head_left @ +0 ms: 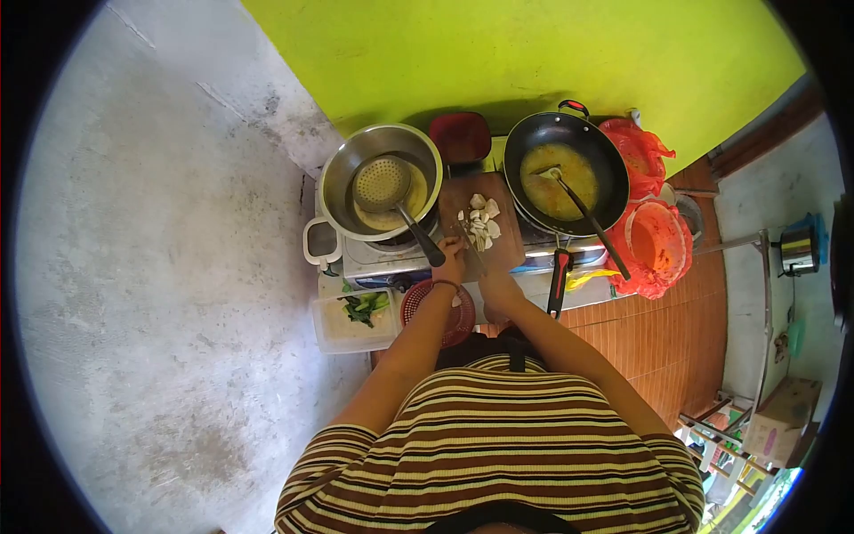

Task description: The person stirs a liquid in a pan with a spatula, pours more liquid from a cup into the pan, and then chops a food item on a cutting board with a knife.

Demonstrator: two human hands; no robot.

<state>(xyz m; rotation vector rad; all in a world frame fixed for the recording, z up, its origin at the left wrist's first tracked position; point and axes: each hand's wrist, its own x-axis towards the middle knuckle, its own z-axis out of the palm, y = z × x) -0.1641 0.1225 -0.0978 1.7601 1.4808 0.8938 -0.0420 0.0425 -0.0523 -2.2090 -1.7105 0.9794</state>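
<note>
A wooden cutting board [509, 242] lies in front of me with pale, whitish chopped pieces [484, 222] heaped on it. My right hand [500, 292] is closed at the board's near edge around a knife [474, 255], its thin blade pointing up and left over the wood. At the board's left side is my left hand [451, 260], fingers curled together near the blade; what they pinch is hidden. Below the left wrist sits a red perforated basket [412, 307], partly covered by my forearm.
Left of the board, a steel pot [334, 191] holds a skimmer [382, 182]. A wok [525, 147] with yellowish liquid and a spatula [583, 209] stands right. Leafy greens [363, 307] lie in a plastic container [334, 338]. Red bags [680, 245] line a container at right.
</note>
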